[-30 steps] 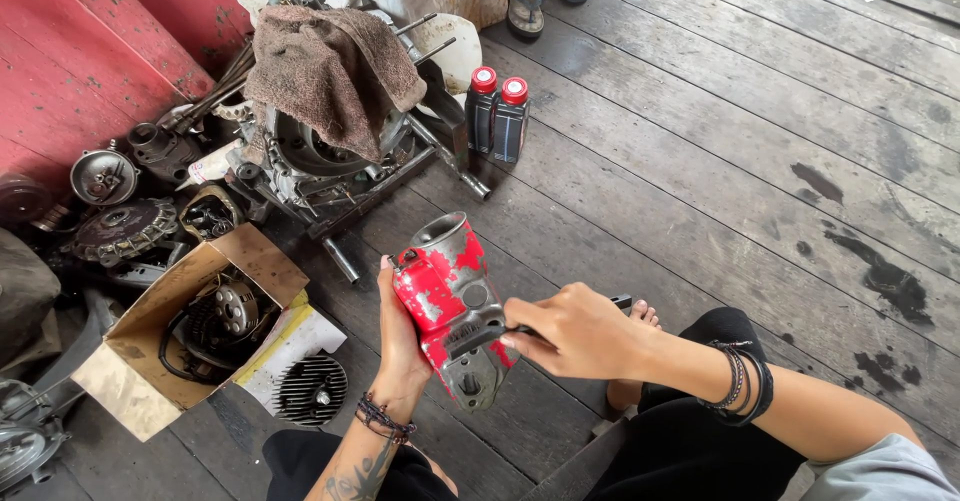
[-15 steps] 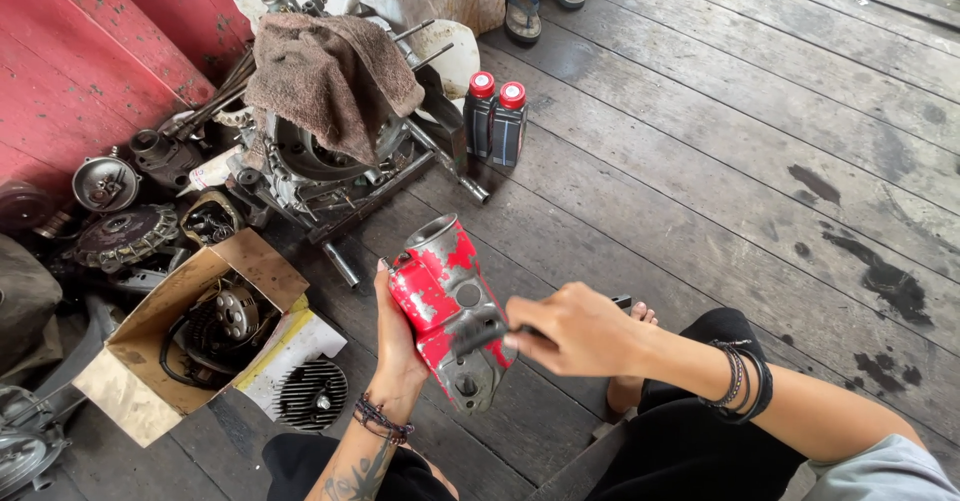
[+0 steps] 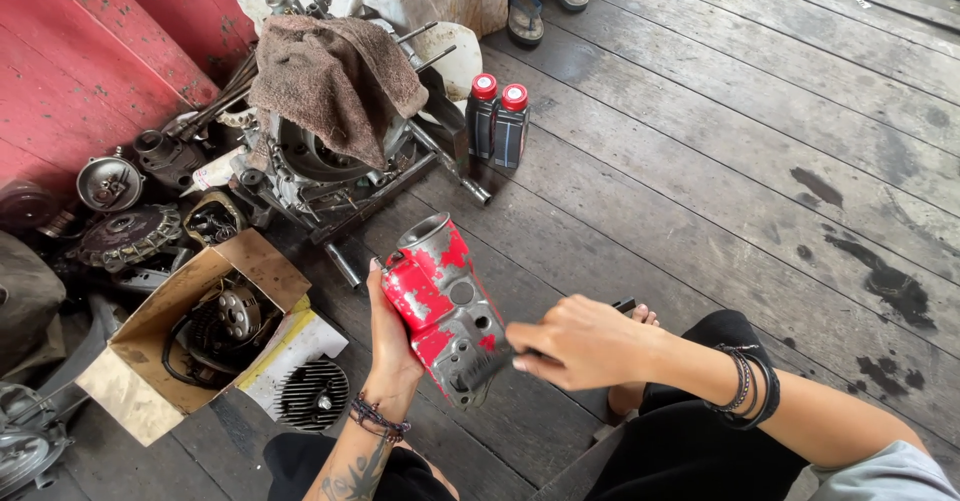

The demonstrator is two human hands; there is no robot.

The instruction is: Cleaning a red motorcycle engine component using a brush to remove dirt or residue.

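Observation:
My left hand [image 3: 388, 341] grips a metal engine part [image 3: 445, 306] with flaking red paint and holds it upright over the wooden floor. My right hand [image 3: 585, 341] is closed on a dark brush [image 3: 490, 363] whose bristles press against the lower face of the part. A dark handle end [image 3: 624, 306] sticks out behind my right hand. Bracelets circle both wrists.
An engine block [image 3: 320, 161] draped with a brown rag [image 3: 335, 76] stands ahead. Two dark bottles with red caps [image 3: 498, 121] stand beside it. A cardboard box [image 3: 190, 331] of parts, a finned cylinder [image 3: 312, 396] and loose metal parts lie left. Sandalled feet [image 3: 545, 1] stand at the far end.
The red part has tilted slightly in my left hand, and my right hand has shifted the brush a little along its lower face.

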